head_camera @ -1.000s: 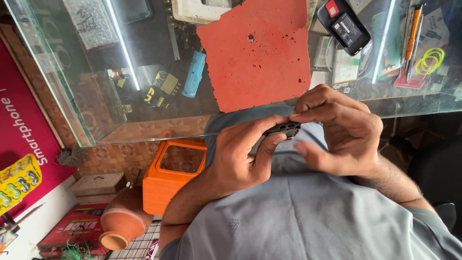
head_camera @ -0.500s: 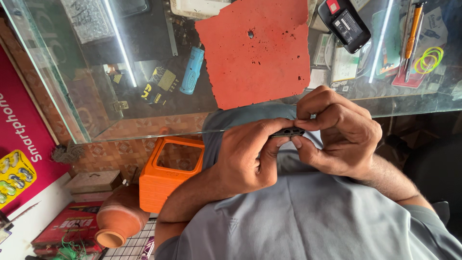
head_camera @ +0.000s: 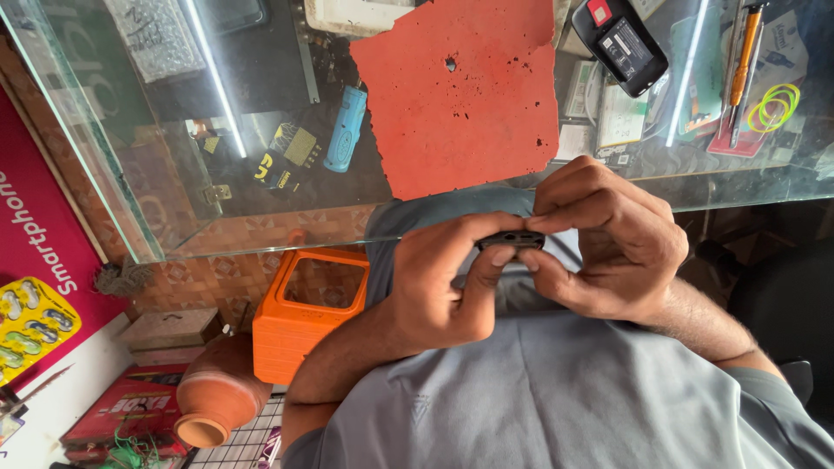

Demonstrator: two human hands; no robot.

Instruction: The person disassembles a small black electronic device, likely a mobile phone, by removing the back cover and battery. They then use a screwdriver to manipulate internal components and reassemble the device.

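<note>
Both hands are working on a small black device point(head_camera: 511, 240), which is being held edge-on in front of the grey shirt point(head_camera: 556, 391), just below the near edge of the glass desk point(head_camera: 174, 174) and not resting on it. The left hand point(head_camera: 443, 282) is closing around the device's left end, with its fingers point(head_camera: 486, 260) curling under and over the edge. The right hand point(head_camera: 608, 243) is gripping the right end, its fingers point(head_camera: 573, 204) bunching tightly over the top (the fingertips themselves are partly hiding the device, so the exact contact points cannot be told). Neither hand is open, and both are pinching the same item. Judging from the grip, the step in hand is close work on the device's narrow edge, where small openings are showing. Any further move is calling for a steady two-handed pinch and fine fingertip pressure, since the part is small and hanging over the lap. On the desk, well apart from the hands, a red mat point(head_camera: 460, 95) is lying flat, a black handset point(head_camera: 621, 43) is sitting beyond its right corner, and an orange-handled tool point(head_camera: 743, 65) is lying farther right. Under the glass a blue cylinder point(head_camera: 345, 128) is showing. An orange box point(head_camera: 308, 308) and a clay pot point(head_camera: 217, 395) are standing lower left.
</note>
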